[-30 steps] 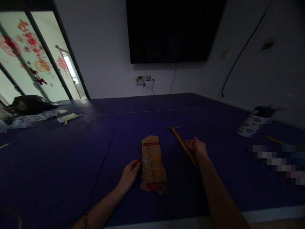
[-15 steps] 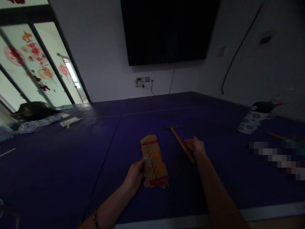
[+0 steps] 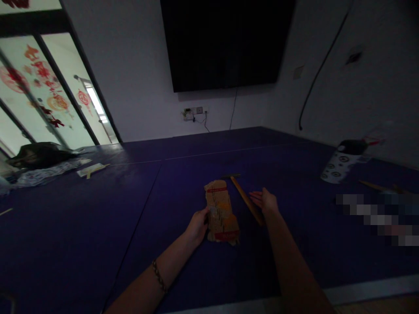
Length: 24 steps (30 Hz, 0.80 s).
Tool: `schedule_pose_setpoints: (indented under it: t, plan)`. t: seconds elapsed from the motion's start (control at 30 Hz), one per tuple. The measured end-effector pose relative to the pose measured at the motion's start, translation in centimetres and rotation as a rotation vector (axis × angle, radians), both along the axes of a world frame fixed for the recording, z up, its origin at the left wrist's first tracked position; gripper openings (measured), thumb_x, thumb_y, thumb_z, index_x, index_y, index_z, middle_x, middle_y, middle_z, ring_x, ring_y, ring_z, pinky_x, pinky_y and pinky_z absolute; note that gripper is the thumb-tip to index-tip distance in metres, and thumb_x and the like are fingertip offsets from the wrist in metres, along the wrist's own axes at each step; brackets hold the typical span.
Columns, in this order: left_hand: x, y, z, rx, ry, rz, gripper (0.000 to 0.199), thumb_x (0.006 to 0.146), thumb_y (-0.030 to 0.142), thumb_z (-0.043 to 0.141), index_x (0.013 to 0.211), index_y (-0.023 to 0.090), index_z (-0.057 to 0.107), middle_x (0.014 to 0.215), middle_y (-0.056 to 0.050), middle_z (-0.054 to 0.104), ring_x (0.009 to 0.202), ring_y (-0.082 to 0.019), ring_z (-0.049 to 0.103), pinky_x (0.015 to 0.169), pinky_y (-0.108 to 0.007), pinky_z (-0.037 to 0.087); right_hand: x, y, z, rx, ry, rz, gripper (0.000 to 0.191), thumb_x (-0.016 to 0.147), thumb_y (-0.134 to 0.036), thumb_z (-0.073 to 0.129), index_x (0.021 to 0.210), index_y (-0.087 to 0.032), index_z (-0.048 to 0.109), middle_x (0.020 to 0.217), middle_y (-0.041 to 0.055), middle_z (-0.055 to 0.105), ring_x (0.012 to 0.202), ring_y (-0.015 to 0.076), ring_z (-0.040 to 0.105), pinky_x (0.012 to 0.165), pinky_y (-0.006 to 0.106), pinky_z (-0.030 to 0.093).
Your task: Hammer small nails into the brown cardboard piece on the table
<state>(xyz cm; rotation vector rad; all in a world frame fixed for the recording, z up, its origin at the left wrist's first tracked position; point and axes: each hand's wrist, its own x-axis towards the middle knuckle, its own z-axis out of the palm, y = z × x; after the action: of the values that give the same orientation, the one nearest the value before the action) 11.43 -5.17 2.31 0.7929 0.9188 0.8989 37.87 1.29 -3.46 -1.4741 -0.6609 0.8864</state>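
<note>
My left hand grips the left edge of a flat, torn piece of brown cardboard with red bands and orange patches. Just right of the cardboard lies a hammer, its metal head pointing away and its wooden handle slanting towards me. Beside that handle is my right hand, fingers stretched out and holding nothing. Whether its fingers touch the handle I cannot tell.
The dark blue table reaches to the wall under a black screen. A patterned bottle stands at the right, near a blurred-out item. At the far left are a dark bag and a small white packet.
My left hand has brought the cardboard to the right and a little farther away, closer to the hammer. My right hand stays open by the handle. The view has shifted slightly.
</note>
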Motion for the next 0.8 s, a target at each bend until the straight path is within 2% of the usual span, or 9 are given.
schedule_pose_setpoints:
  t: [0.23, 0.43, 0.6, 0.8]
  plan:
    - [2.7, 1.0, 0.5, -0.013, -0.054, -0.009, 0.024, 0.079, 0.026, 0.043, 0.085, 0.012, 0.062, 0.102, -0.008, 0.062, 0.097, -0.018, 0.054, 0.084, -0.029, 0.040, -0.1, -0.3, 0.3, -0.048, 0.031, -0.022, 0.036, 0.080, -0.047, 0.025, 0.068, -0.021, 0.047, 0.079, 0.0139, 0.066, 0.081, 0.0223, 0.063, 0.074, 0.037, 0.049]
    - [4.1, 0.9, 0.7, -0.010, -0.065, 0.012, 0.023, 0.078, 0.021, 0.042, 0.087, 0.014, 0.062, 0.103, -0.007, 0.062, 0.098, -0.018, 0.054, 0.085, -0.029, 0.040, -0.2, -0.4, 0.6, -0.069, 0.052, -0.022, 0.037, 0.081, -0.046, 0.023, 0.068, -0.021, 0.048, 0.082, 0.0137, 0.066, 0.082, 0.0215, 0.063, 0.074, 0.036, 0.049]
    - [4.7, 0.7, 0.6, -0.011, -0.079, 0.014, 0.024, 0.079, 0.025, 0.043, 0.087, 0.014, 0.062, 0.104, -0.008, 0.061, 0.100, -0.019, 0.053, 0.086, -0.030, 0.038, -0.2, -0.5, 0.8, -0.062, 0.071, -0.025, 0.037, 0.082, -0.045, 0.024, 0.065, -0.022, 0.047, 0.076, 0.0118, 0.066, 0.078, 0.0210, 0.063, 0.072, 0.036, 0.049]
    - [5.3, 0.7, 0.6, -0.014, -0.108, 0.006, 0.024, 0.078, 0.025, 0.044, 0.087, 0.015, 0.063, 0.102, -0.007, 0.063, 0.097, -0.018, 0.054, 0.088, -0.030, 0.036, -0.6, -0.7, 1.4, -0.062, 0.130, -0.080, 0.035, 0.084, -0.035, 0.026, 0.066, -0.019, 0.050, 0.059, 0.0081, 0.064, 0.062, 0.0169, 0.063, 0.064, 0.030, 0.049]
